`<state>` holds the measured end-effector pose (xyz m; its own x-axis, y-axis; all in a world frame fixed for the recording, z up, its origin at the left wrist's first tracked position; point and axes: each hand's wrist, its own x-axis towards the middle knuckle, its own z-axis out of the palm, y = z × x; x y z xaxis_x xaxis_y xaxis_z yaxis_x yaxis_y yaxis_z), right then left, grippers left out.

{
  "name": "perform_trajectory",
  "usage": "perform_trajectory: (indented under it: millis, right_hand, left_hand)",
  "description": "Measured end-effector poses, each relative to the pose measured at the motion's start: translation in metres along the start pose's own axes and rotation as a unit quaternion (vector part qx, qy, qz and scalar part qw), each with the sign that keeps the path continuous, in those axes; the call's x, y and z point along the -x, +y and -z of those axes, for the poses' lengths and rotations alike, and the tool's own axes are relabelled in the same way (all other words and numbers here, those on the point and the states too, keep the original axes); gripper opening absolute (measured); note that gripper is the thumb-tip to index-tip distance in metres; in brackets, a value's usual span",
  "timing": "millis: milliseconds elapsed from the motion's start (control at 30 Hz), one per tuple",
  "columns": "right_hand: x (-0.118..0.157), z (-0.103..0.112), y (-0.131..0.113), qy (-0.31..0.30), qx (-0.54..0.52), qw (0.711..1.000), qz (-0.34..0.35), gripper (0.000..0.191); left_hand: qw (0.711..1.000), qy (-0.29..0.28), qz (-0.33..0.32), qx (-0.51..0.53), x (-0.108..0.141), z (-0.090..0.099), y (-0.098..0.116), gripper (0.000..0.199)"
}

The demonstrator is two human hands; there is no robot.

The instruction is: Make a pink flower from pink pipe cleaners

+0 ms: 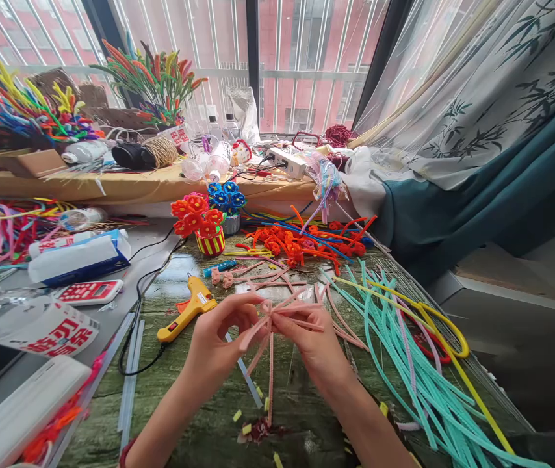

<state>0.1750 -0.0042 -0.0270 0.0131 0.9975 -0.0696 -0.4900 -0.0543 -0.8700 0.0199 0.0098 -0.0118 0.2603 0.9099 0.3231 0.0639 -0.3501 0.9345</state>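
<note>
The left hand [219, 328] and right hand [314, 331] are bare, with slender fingers and narrow wrists. Both forearms [167, 413] are bare as well, smooth and slim, broadening gradually toward the elbow. At the bottom of the view, a dark red edge [125, 450] borders the left forearm; whether sleeve cuff or band is unclear.

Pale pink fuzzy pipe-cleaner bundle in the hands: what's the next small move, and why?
Perhaps the right hand should fold the straight pale pink fuzzy stem inward while the left hand steadies the pale pink fuzzy bundle: both hands pinch near its centre, and that stem sticks out unbent toward the person.
</note>
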Motion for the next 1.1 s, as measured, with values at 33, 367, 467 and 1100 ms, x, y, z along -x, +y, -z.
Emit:
perform_trajectory:
  millis: [33, 367, 467, 1100]
  right_hand:
    - [0.001, 0.000, 0.000, -0.006, 0.005, 1.000, -0.003, 0.019]
    - [-0.001, 0.018, -0.022, -0.104, -0.089, 0.989, -0.060, 0.033]
    - [0.001, 0.019, -0.025, -0.147, -0.029, 0.987, -0.061, 0.034]
    - [0.004, 0.003, -0.006, -0.125, -0.037, 0.989, -0.064, 0.024]
  left_hand:
    - [1.000, 0.023, -0.011, -0.001, 0.001, 0.000, 0.001, 0.026]
    - [0.990, 0.125, -0.049, 0.038, 0.001, 0.009, 0.000, 0.005]
    - [0.988, 0.118, -0.086, 0.045, 0.001, 0.009, 0.001, 0.004]
    - [0.991, -0.080, -0.089, 0.067, -0.001, 0.009, 0.003, 0.015]
